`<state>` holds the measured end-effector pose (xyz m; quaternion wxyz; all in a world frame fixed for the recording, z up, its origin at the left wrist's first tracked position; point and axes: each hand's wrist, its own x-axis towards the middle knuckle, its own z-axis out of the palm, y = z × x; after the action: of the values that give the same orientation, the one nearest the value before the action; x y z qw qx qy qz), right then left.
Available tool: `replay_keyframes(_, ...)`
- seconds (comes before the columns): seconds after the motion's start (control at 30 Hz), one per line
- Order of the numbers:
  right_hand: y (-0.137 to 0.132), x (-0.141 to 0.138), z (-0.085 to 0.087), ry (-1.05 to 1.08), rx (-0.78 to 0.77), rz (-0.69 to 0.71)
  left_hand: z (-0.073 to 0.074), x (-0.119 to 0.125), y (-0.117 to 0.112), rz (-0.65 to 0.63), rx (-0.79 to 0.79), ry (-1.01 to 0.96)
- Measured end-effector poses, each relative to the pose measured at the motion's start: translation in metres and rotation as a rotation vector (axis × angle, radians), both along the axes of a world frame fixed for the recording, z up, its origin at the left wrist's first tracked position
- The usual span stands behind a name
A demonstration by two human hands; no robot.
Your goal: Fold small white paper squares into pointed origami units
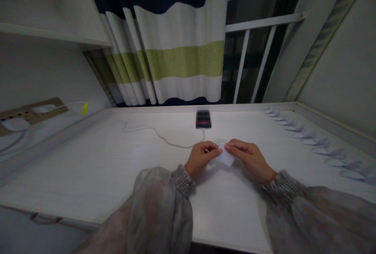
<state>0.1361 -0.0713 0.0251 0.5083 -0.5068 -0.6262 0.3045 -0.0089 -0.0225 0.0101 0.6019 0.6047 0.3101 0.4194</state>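
before curtain, over desk, seemingly paper

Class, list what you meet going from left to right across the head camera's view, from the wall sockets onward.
Socket strip, yellow tag, left hand, white paper, right hand, row of folded papers.

White desk: phone, cable, folded papers.

The phone lies behind the paper, folded pieces at right.
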Motion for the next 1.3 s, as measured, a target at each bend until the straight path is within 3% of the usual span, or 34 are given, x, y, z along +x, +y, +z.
replay_keyframes(0.2, 0.000, -0.001, -0.003, -0.167, 0.048, 0.037, 0.001, 0.001, 0.001, 0.016, 0.059, -0.042)
replay_keyframes(0.5, 0.001, -0.002, 0.003, -0.211, -0.006, 0.046, 0.000, 0.003, 0.000, 0.061, -0.067, -0.110)
replay_keyframes(0.73, 0.006, 0.011, 0.006, -0.082, -0.146, -0.047, 0.000, -0.007, 0.020, 0.268, -0.113, -0.156)
replay_keyframes(0.83, 0.012, 0.021, 0.003, 0.001, -0.138, -0.118, 0.000, -0.015, 0.030, 0.372, -0.132, -0.174)
replay_keyframes(0.93, 0.015, 0.023, -0.001, 0.027, -0.080, -0.153, 0.000, -0.015, 0.030, 0.334, -0.133, -0.157)
replay_keyframes(1.07, 0.013, 0.008, -0.008, -0.048, -0.028, -0.004, -0.003, -0.006, 0.019, 0.162, -0.095, -0.095)
replay_keyframes(1.3, 0.010, -0.008, -0.014, -0.008, -0.175, 0.153, -0.002, 0.001, 0.010, 0.008, -0.108, -0.067)
